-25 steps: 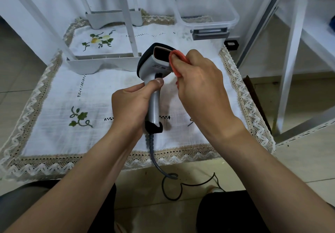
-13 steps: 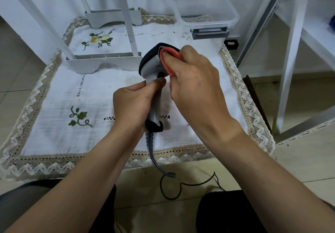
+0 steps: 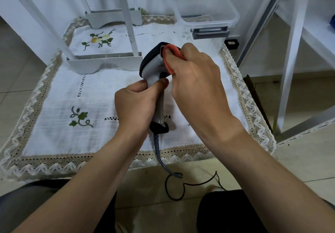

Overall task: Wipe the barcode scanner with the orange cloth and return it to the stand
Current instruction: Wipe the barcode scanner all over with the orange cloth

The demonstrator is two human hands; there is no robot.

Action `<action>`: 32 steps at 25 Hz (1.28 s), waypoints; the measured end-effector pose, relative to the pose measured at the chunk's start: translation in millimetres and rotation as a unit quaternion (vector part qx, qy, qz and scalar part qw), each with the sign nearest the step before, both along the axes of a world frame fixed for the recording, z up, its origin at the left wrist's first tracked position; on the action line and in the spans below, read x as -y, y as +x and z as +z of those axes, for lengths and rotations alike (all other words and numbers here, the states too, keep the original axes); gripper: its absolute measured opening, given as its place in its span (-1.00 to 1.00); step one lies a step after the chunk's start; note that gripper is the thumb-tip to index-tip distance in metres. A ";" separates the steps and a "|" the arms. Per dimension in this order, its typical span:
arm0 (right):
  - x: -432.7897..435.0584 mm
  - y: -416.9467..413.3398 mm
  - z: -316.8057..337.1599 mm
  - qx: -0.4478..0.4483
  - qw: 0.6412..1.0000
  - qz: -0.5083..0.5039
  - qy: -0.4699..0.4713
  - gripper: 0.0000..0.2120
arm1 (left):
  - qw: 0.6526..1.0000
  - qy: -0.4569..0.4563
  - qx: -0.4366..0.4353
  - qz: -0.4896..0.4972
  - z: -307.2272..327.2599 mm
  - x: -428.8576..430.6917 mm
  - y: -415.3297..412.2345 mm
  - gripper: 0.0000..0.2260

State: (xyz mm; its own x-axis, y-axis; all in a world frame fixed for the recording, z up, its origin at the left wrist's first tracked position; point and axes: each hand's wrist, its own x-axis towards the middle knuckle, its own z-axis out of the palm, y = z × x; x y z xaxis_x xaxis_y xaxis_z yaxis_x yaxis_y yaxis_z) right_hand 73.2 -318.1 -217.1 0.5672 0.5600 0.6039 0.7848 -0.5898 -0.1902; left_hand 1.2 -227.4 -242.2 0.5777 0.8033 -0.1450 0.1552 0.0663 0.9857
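Observation:
The grey and black barcode scanner (image 3: pixel 151 64) stands upright over the white tablecloth, with its handle wrapped in my left hand (image 3: pixel 135 104). My right hand (image 3: pixel 196 84) presses the orange cloth (image 3: pixel 169 57) against the scanner's front window, which the cloth covers. Only the folded edge of the cloth shows between my fingers. A grey cable (image 3: pixel 159 153) runs from the handle's black base down over the table's front edge. No scanner stand is clearly identifiable in view.
A white embroidered tablecloth (image 3: pixel 59 106) with a lace border covers the small table. White frame feet (image 3: pixel 101 64) with upright posts stand at the back left. A clear plastic box (image 3: pixel 206 13) sits at the back right. A white shelf frame (image 3: pixel 290 60) rises to the right.
My right hand has slid the orange cloth leftward from beside the scanner's head onto its window. The scanner and my left hand have hardly moved.

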 end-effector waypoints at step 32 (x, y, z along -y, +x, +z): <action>30.1 49.6 -27.4 -0.158 0.977 -0.048 -0.136 -0.72 | 0.993 -0.106 0.022 0.041 7.3 -15.9 -4.7 -0.89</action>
